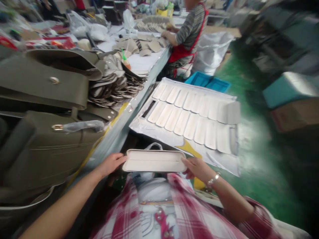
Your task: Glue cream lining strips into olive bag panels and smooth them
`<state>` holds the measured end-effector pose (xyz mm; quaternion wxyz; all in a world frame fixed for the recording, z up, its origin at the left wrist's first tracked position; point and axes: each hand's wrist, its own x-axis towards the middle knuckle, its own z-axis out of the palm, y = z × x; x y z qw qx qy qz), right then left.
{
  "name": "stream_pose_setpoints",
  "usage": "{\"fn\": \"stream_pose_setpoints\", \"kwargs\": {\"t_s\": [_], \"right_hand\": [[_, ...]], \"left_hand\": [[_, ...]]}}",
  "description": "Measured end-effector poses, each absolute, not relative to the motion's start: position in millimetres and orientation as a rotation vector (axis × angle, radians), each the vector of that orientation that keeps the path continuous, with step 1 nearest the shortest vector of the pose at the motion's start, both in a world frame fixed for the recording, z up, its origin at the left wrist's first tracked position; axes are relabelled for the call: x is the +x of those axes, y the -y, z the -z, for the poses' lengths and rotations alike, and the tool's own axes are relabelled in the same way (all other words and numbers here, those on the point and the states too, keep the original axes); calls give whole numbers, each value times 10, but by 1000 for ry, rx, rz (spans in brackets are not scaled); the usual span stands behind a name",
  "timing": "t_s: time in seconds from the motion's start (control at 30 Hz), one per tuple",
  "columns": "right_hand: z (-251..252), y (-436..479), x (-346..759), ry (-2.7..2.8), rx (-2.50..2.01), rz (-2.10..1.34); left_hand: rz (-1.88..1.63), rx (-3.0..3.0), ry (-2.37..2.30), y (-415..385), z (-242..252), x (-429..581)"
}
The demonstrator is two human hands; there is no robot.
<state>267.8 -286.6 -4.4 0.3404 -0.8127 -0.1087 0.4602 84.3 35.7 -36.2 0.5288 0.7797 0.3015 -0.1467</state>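
Note:
A long cream-white panel with rounded corners and a crease along its middle (154, 160) is stretched level in front of my body. My left hand (113, 163) pinches its left end, and my right hand (196, 168), with a bracelet at the wrist, grips its right end. Just beyond the panel a board (149, 130) bears two rows of similar white strips (188, 126), laid overlapping. A thin pale loop (154, 145) shows behind the panel's upper edge; I cannot make out what it belongs to.
Olive-grey bags (57, 142) and a stack of dark-edged flaps (117, 83) lie on the table at left. Ahead, a person in a red apron (186, 39) works at the table beside curved beige pieces (149, 44). A blue crate (208, 81) stands behind the board; boxes (291, 89) are at right.

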Motion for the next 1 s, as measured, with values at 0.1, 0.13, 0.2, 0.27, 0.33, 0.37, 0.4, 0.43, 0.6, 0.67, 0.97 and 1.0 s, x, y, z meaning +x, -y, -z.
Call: {"fn": "stream_pose_setpoints", "kwargs": {"t_s": [0.1,0.13,0.2,0.27,0.33,0.37,0.4,0.43,0.6,0.67,0.97,1.0], "right_hand": [[41,2967,2791,92,-1873,-1298],[52,3005,2822,53,-1847,-1297],[86,3063,2844,76,-1876,-1281],[133,3078,2817,187,-1946,-1252],[172,3053,2772,309,-2068,-1175],[183,3031,2753,346,-2127,-1137],[188,3006,2742,370,-2177,-1105],[186,2980,2738,386,-2214,-1086],[171,2899,2791,342,-2228,-1108],[192,2890,2811,309,-2187,-1120],[250,2886,2893,348,-2125,-1165],[255,2891,2897,346,-2126,-1163]], "left_hand": [[392,1944,-725,-361,325,870],[409,1938,-733,-360,335,874],[441,1917,-748,-354,364,874],[454,1913,-753,-351,391,871],[463,1930,-743,-363,409,875],[460,1941,-732,-373,415,880],[454,1951,-720,-386,418,887],[452,1957,-709,-398,421,894],[450,1946,-696,-441,454,890],[457,1917,-705,-439,474,874],[510,1818,-753,-443,464,880],[520,1844,-736,-462,446,877]]}}
